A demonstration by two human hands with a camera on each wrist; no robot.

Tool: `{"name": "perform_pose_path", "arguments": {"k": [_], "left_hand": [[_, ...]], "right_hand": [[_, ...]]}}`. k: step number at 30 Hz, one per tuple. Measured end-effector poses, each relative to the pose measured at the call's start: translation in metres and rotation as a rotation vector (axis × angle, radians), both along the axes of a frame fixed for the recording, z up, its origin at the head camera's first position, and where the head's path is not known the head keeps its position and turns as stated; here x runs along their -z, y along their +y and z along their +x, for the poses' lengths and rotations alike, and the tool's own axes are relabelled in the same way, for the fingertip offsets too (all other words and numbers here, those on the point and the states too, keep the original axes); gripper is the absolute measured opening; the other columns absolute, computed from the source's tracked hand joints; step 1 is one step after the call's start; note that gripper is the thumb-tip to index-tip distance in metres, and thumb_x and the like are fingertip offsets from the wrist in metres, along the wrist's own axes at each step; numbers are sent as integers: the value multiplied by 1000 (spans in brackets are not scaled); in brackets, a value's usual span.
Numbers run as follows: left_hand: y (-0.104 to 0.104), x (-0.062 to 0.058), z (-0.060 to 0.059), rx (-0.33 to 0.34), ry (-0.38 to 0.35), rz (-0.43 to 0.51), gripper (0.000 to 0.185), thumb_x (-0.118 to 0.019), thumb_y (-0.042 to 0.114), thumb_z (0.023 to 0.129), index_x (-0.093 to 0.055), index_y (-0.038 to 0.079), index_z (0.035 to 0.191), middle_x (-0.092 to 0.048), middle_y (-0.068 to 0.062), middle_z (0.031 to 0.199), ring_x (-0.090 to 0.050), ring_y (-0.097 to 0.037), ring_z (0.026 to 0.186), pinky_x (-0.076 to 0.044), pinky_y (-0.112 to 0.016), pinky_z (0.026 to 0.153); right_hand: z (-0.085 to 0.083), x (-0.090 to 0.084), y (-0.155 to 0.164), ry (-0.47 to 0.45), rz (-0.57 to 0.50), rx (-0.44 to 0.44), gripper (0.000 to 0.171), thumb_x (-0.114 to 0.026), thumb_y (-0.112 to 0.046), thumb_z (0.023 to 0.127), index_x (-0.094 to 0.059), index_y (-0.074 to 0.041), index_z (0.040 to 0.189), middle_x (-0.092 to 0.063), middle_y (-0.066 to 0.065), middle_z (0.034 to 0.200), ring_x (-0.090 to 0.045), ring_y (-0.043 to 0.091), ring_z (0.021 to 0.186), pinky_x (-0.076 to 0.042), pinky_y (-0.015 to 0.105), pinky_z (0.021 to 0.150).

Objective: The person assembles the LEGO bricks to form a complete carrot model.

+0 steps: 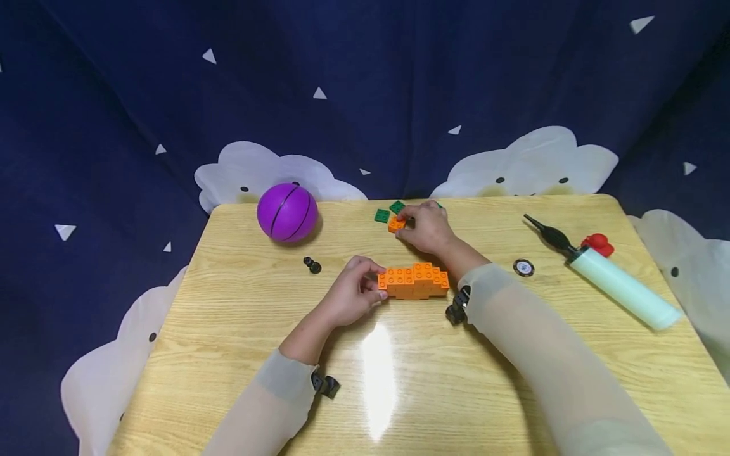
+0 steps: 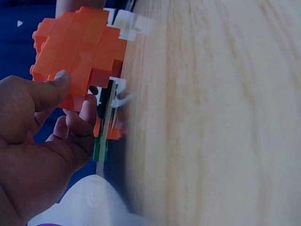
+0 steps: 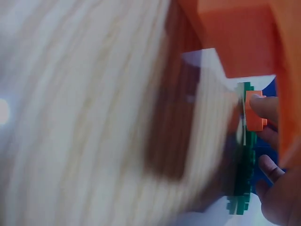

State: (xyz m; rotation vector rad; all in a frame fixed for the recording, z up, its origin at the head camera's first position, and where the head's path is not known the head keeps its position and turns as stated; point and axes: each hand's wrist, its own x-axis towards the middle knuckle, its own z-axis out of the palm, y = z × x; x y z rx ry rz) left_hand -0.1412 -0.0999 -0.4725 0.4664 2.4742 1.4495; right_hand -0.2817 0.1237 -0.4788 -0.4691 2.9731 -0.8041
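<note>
My left hand (image 1: 349, 294) grips the left end of an orange toy-brick block (image 1: 413, 290), built of several joined bricks, studs up in the head view. In the left wrist view, the thumb (image 2: 55, 90) lies against the block's side and the other fingers curl behind and under it. Farther back, my right hand (image 1: 429, 228) pinches a small loose orange brick (image 1: 395, 224). Green bricks (image 1: 382, 216) lie around that hand, partly hidden by it. The right wrist view shows the small orange brick (image 3: 254, 110) between thumb and finger, with the big block (image 3: 240, 37) in front.
On the wooden table (image 1: 239, 354), a purple ball (image 1: 288, 213) sits back left, with a small black pawn-like piece (image 1: 312, 265) nearer. To the right lie a poker chip (image 1: 523, 268), a pale hand pump (image 1: 621, 286) and a red object (image 1: 599, 244). A dark curtain hangs behind.
</note>
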Motion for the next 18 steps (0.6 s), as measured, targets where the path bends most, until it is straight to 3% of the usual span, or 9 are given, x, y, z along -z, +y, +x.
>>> {"name": "perform_pose_path", "arguments": {"k": [6, 11, 18], "left_hand": [[-1, -1, 0, 9, 2, 3, 34, -77, 5, 94, -63, 12, 123, -48, -6, 125, -63, -17, 89, -56, -27, 73], [0, -2, 0, 11, -4, 2, 33, -77, 6, 94, -64, 13, 124, -49, -10, 126, -63, -18, 90, -55, -27, 74], [1, -3, 0, 4, -4, -14, 34, -78, 6, 93, -64, 13, 124, -49, -11, 127, -62, -17, 92, -55, -28, 75]], "right_hand": [[12, -9, 6, -16, -83, -15, 31, -83, -33, 88, -75, -19, 115, -72, 3, 118, -47, 29, 121, -32, 48, 105], [25, -27, 12, -52, -148, -43, 31, -83, -30, 89, -74, -19, 117, -70, 5, 118, -51, 30, 115, -39, 46, 100], [43, -52, 19, -40, -166, -101, 32, -83, -31, 88, -74, -22, 118, -70, -2, 119, -54, 26, 121, -42, 47, 105]]}}
